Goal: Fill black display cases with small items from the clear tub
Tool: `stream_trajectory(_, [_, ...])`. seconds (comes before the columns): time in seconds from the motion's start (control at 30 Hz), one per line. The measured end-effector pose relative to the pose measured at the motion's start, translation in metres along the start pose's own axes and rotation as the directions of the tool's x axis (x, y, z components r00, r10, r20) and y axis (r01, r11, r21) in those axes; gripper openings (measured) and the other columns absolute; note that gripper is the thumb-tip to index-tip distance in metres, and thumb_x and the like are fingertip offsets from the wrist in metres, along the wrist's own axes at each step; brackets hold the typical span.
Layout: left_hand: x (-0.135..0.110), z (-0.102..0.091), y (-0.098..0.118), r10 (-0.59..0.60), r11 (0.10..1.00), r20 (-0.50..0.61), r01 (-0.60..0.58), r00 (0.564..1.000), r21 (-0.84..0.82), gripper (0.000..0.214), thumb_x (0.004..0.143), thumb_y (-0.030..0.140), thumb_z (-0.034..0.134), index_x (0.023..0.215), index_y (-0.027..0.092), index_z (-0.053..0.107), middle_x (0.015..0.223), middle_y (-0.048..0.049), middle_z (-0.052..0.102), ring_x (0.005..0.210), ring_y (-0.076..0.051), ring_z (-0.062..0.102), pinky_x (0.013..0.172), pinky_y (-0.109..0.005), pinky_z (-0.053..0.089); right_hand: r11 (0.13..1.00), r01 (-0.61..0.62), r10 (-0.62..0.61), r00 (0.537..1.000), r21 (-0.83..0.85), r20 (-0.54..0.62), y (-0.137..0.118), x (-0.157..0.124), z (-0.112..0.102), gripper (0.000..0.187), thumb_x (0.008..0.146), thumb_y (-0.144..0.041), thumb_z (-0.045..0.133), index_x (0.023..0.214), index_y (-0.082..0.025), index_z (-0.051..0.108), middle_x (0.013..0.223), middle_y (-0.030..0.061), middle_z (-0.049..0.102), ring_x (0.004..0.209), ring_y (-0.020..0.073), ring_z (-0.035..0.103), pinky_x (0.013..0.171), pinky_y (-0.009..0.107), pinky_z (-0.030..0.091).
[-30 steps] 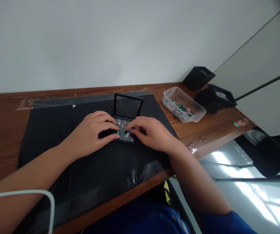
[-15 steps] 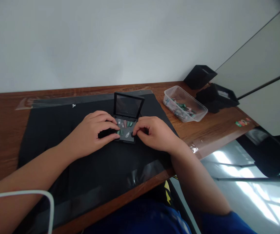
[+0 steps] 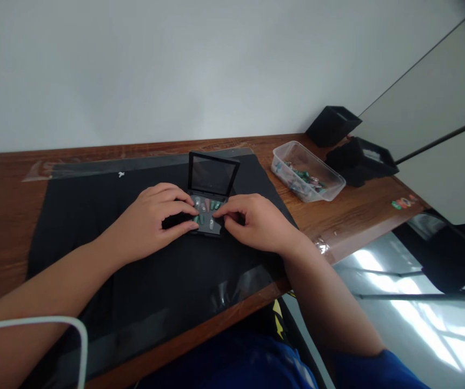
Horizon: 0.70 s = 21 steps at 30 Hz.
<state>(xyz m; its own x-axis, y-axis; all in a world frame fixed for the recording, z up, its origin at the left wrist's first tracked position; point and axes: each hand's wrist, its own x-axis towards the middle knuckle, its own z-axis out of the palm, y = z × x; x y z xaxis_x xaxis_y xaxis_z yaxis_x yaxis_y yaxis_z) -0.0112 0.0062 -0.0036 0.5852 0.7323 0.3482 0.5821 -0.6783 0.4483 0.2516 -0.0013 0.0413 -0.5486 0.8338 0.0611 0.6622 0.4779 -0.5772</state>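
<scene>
A small black case [image 3: 210, 175] stands open on a black mat [image 3: 94, 216], its lid upright and its tray holding several small green and pink pieces [image 3: 207, 207]. My left hand [image 3: 156, 219] grips the tray's left side between curled fingers and thumb. My right hand [image 3: 254, 220] rests at the tray's right side, fingers bent, its fingertips on the pieces near the front right corner. Whether those fingertips pinch a piece is hidden.
A clear plastic tub [image 3: 307, 172] with more small green pieces sits on the wooden table [image 3: 9, 205] to the right. Two black boxes [image 3: 360, 156] stand behind it. A few loose pieces [image 3: 403, 203] lie at the table's right corner. A white cable [image 3: 33, 324] crosses my left forearm.
My right hand's fingertips have shifted over the tray's front right part, drawn back a little and then returned onto the pieces. The left hand has stayed on the case.
</scene>
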Motion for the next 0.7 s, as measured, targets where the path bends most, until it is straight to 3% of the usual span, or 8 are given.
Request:
stream_trajectory(0.1, [0.0000, 0.0004, -0.0004, 0.006, 1.000, -0.006, -0.006, 1.000, -0.004, 0.026, 0.099, 0.049, 0.067, 0.108, 0.028, 0.080, 0.116, -0.0059, 0.076, 0.117, -0.029, 0.064, 0.105, -0.050, 0.047, 1.000, 0.006, -0.006, 1.000, -0.005, 0.028, -0.0019, 0.0000, 0.0008, 0.016, 0.089, -0.018, 0.070, 0.100, -0.019, 0.083, 0.078, 0.0006, 0.071, 0.069, 0.0114, 0.059, 0.065, 0.026, 0.035])
stream_trajectory(0.2, [0.0002, 0.0005, -0.0008, 0.015, 1.000, -0.005, -0.015, 1.000, 0.001, 0.025, 0.099, 0.047, 0.068, 0.108, 0.027, 0.079, 0.116, -0.0060, 0.076, 0.117, -0.029, 0.064, 0.104, -0.050, 0.047, 1.000, 0.009, -0.008, 0.999, -0.021, 0.042, -0.0016, 0.0004, 0.0026, 0.018, 0.089, -0.030, 0.079, 0.103, -0.019, 0.082, 0.078, -0.0003, 0.069, 0.069, 0.0110, 0.058, 0.065, 0.026, 0.034])
stream_trajectory(0.43, [0.0008, 0.0000, 0.0005, 0.015, 1.000, 0.001, -0.015, 1.000, 0.000, 0.026, 0.100, 0.048, 0.066, 0.108, 0.027, 0.079, 0.116, -0.0060, 0.076, 0.116, -0.029, 0.064, 0.104, -0.049, 0.047, 0.999, 0.021, -0.021, 0.999, 0.025, 0.035, 0.0049, 0.0013, 0.0059, 0.026, 0.087, -0.030, 0.083, 0.111, -0.021, 0.080, 0.077, -0.0021, 0.066, 0.068, 0.0102, 0.055, 0.065, 0.025, 0.034])
stream_trajectory(0.7, [0.0012, -0.0003, 0.0014, 0.035, 0.999, -0.017, -0.035, 0.999, -0.009, 0.025, 0.100, 0.047, 0.066, 0.106, 0.026, 0.078, 0.113, -0.0057, 0.077, 0.114, -0.029, 0.065, 0.103, -0.048, 0.047, 0.995, -0.003, -0.004, 0.997, 0.096, 0.073, 0.0047, 0.0009, 0.0051, 0.015, 0.088, -0.024, 0.081, 0.101, -0.020, 0.075, 0.071, -0.0061, 0.059, 0.064, 0.0080, 0.050, 0.063, 0.024, 0.031])
